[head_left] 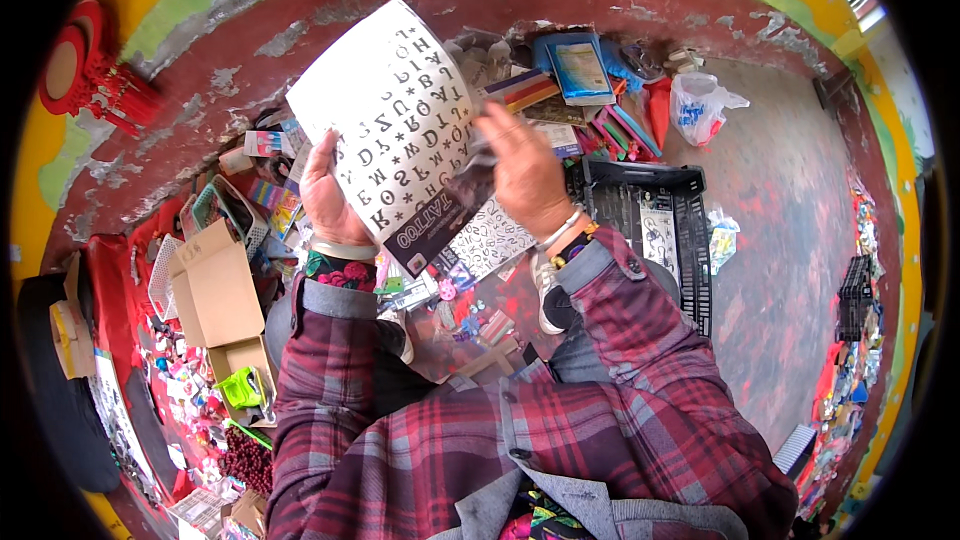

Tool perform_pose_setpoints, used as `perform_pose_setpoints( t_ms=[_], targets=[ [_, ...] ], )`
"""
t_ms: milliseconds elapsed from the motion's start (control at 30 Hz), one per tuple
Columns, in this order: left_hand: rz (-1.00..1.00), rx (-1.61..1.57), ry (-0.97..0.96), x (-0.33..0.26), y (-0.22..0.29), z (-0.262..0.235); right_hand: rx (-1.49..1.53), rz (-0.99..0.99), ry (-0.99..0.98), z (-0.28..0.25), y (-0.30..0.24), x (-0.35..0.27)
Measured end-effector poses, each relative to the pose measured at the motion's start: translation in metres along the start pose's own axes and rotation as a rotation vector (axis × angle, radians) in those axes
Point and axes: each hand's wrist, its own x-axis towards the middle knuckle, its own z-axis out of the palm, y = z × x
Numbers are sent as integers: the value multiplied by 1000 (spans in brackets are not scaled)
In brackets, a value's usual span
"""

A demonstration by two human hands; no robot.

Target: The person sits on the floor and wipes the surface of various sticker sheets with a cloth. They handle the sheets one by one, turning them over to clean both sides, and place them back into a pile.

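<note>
Black crate (690, 230) right of hands, open cardboard box (215, 285) left; clutter on floor beneath. Left hand (328, 198) and right hand (525, 172) each grip the letter sheet (400, 125). Its long axis tilts up-left, dark end lowest.

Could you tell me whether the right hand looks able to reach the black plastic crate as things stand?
Probably yes: the black crate lies just beside the right hand, nothing between, though that hand grips the letter sheet.
</note>
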Motion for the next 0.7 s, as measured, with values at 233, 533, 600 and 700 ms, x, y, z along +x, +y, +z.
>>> perform_pose_setpoints(
  t_ms=[233, 533, 600, 700],
  targets=[
    [78, 35, -92, -5, 23, 0, 823, 766, 124, -22, 37, 9],
    [80, 120, -35, -6, 22, 9, 1907, 783, 55, -44, 63, 5],
    [58, 144, -32, -5, 20, 12, 1898, 835, -63, -33, 50, 7],
    [54, 229, 23, -5, 18, 12, 1727, 835, -353, -35, 18, 12]
  ],
)
